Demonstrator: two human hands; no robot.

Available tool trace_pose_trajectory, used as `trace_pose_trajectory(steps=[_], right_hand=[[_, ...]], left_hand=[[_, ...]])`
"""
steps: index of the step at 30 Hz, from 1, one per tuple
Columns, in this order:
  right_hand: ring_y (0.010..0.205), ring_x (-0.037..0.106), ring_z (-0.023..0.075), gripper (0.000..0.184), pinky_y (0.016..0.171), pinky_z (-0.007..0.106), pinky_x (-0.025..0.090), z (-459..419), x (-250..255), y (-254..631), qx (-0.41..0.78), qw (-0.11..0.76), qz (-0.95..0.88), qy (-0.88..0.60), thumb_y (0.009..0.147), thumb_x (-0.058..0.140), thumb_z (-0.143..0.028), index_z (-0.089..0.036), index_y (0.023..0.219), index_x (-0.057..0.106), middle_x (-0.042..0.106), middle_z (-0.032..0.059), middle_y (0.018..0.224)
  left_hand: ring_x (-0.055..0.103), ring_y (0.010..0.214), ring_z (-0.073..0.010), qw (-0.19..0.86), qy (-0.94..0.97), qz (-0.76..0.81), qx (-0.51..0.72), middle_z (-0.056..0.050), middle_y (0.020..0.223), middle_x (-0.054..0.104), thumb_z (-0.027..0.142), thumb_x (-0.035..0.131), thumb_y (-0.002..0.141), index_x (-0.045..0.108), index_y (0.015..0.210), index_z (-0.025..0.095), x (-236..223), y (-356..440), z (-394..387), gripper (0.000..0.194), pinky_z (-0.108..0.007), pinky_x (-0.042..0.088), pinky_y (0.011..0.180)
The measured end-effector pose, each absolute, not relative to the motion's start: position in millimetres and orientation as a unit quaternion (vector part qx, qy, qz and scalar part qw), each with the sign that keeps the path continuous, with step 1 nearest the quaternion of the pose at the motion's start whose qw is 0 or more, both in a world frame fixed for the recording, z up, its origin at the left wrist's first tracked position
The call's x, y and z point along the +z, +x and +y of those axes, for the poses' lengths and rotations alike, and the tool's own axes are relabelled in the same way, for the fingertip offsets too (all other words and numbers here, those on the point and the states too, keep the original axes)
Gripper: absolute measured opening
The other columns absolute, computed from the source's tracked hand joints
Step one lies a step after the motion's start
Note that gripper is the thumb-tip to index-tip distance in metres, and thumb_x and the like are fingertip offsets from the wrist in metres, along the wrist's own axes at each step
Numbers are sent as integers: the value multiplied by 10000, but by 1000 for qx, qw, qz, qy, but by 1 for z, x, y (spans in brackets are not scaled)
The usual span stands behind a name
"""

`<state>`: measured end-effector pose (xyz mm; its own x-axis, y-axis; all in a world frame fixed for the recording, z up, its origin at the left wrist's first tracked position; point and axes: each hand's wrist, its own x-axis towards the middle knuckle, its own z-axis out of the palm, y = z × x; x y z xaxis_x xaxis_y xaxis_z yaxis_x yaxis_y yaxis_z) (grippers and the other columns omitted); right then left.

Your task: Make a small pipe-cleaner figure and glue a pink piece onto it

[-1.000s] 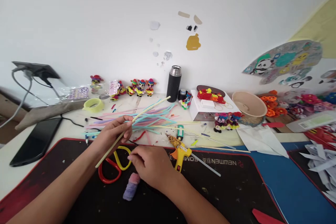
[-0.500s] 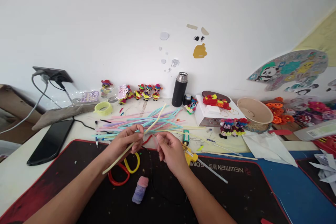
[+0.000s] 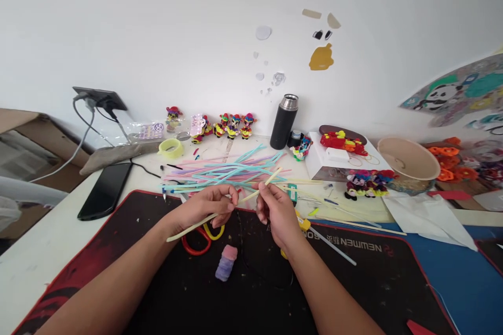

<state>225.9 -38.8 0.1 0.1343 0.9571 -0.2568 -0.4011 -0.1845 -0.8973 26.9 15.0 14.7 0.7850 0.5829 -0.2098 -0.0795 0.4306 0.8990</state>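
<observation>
Between my two hands runs a pale yellow pipe cleaner point(image 3: 191, 229), slanting up to the right. My left hand point(image 3: 210, 205) pinches it near the middle, and its lower end sticks out over my wrist. Close to its upper end, my right hand point(image 3: 277, 212) grips it between thumb and fingers. Below on the black desk mat point(image 3: 188, 298) lies a small fuzzy coil, pink and purple point(image 3: 227, 263). Scissors with red and yellow handles point(image 3: 196, 242) rest under my left wrist. A yellow glue gun point(image 3: 302, 221) with a clear glue stick is partly hidden behind my right hand.
Beyond my hands spreads a pile of pastel pipe cleaners point(image 3: 223, 170). Along the wall stand several small fuzzy figures point(image 3: 234, 126) and a black flask point(image 3: 283, 123). At right are a white box point(image 3: 314, 159) and a beige bowl point(image 3: 408, 159); at left, a phone point(image 3: 105, 191).
My right hand, earlier just beside the yellow pipe cleaner, now has hold of its upper part. The pipe cleaner has tilted flatter. The head view has shifted left.
</observation>
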Motion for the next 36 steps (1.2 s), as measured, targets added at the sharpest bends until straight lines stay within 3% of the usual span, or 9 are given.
trace_pose_trajectory(steps=[4,10,15,24,29,36], right_hand=[[380,412,66,489,358,178,250,-39,0,227,594,585,-269,-482,743,827,-621,-163,863,707,494,-82,514],[397,404,70,484,370,183,240,-39,-2,228,595,587,-265,-481,753,829,-618,-167,875,702,473,-86,514],[390,402,71,489,370,183,237,-38,-3,227,598,587,-261,-478,737,836,-623,-174,858,686,474,-87,505],[385,415,71,474,366,182,231,-40,-10,222,600,569,-289,-482,781,802,-625,-173,875,693,478,-87,507],[373,410,73,486,360,186,237,-41,-10,220,592,555,-309,-496,778,784,-653,-181,823,678,486,-83,489],[360,413,75,512,351,189,240,-41,-10,218,581,561,-300,-507,754,807,-660,-189,706,611,488,-72,478]], left_hand=[[441,410,-91,814,487,244,204,48,472,546,315,797,844,658,906,177,14,24,16,206,-214,340,469],[692,595,-180,829,396,244,311,-71,720,755,384,818,838,674,863,154,13,22,23,272,-219,443,483],[729,774,-190,817,362,255,370,-92,963,800,243,854,790,747,1072,158,11,23,27,314,-253,543,632],[648,677,-154,754,454,316,354,-74,828,746,405,853,824,786,1035,150,3,36,18,338,-251,461,604],[641,699,-177,680,551,344,339,-56,789,716,552,744,896,771,1017,161,1,43,15,410,-275,465,622],[639,685,-205,628,572,391,355,-71,743,739,679,708,860,744,865,165,4,39,18,515,-312,486,668]])
